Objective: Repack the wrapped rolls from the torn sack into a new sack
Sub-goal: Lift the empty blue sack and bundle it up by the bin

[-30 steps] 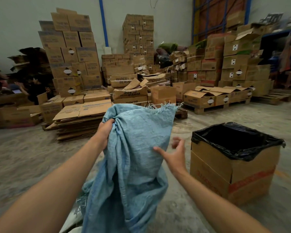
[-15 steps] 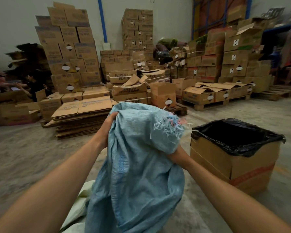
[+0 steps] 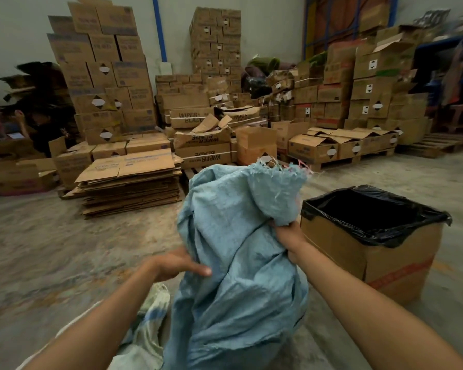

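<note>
My right hand (image 3: 288, 236) is squeezing the blue sack (image 3: 235, 263) up near its frayed top. My left hand (image 3: 177, 264) is touching its side, fingers loose.

Matt woven-plastic blue sack (image 3: 238, 263) with frayed edge, glossy black plastic liner (image 3: 385, 231) in matt cardboard box (image 3: 358, 263).

Dim, flat indoor light with a greenish-grey cast fills the warehouse; no lamp or window shows, and shadows under things are soft and faint. The wide-angle lens bends the scene: the stacked cartons (image 3: 102, 76) lean inward at the left edge, and the shelving (image 3: 439, 62) at the right edge smears and curves. The floor (image 3: 51, 249) streaks with motion blur. The black bin liner (image 3: 372, 212) swallows detail, with only faint sheen on its rim.
</note>
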A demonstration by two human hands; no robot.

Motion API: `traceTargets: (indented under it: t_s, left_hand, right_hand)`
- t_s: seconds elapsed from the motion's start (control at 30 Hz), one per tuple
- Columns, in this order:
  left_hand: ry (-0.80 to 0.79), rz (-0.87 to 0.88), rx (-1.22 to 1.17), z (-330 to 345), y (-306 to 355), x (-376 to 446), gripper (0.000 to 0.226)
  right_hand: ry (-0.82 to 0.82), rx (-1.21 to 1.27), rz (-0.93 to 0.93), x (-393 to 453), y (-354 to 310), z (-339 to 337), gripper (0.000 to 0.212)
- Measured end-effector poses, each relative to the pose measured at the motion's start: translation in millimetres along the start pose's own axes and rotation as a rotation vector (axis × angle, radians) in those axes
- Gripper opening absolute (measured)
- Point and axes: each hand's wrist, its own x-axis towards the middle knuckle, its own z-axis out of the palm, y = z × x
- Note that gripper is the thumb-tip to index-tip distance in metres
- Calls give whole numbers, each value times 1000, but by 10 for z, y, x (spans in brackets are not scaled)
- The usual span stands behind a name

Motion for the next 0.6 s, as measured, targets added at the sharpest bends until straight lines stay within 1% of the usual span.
traceTargets:
  t_s: [0.03, 0.1, 0.13, 0.17, 0.23, 0.27, 0.33, 0.37, 0.43, 0.5, 0.53, 0.57, 0.6]
  left_hand:
    - [74, 9, 23, 102, -22, 55, 98]
    - [230, 61, -75, 261, -108, 178, 81]
    - [283, 100, -129, 331, -145, 232, 70]
    - [320, 138, -148, 395, -171, 278, 60]
    - [358, 210, -165, 477, -177, 350, 44]
    - [387, 236, -166, 496, -154, 370, 40]
    - [455, 268, -176, 461, -124, 444, 44]
    - [458, 260, -183, 440, -110, 470, 45]
    - [433, 264, -204, 439, -35, 488, 38]
    - [480, 298, -238, 449, 60, 508, 30]
    - [526, 313, -267, 432, 96, 534, 27]
    - [588, 303, -282, 413, 135, 552, 26]
    - [657, 290, -297, 389, 159, 578, 25]
  right_hand:
    - [-37, 77, 110, -19, -32, 32, 23]
    - [-126, 212, 282, -41, -41, 103, 28]
    - [-155, 258, 347, -44, -48, 125, 26]
    - [-189, 288, 405, -61, -67, 137, 24]
    - [-235, 312, 492, -75, -84, 137, 29]
    - [-256, 318, 515, -71, -86, 129, 32]
    - [-303, 312, 536, -44, -76, 115, 35]
    - [-326, 276, 534, -42, -88, 108, 38]
    - [-377, 210, 546, 23, -65, 88, 48]
    - [-404, 135, 555, 19, -90, 74, 54]
    - [-386, 75, 558, 7, -129, 65, 56]
    - [-333, 15, 539, 11, -147, 50, 60]
    - [-251, -42, 489, 27, -115, 22, 73]
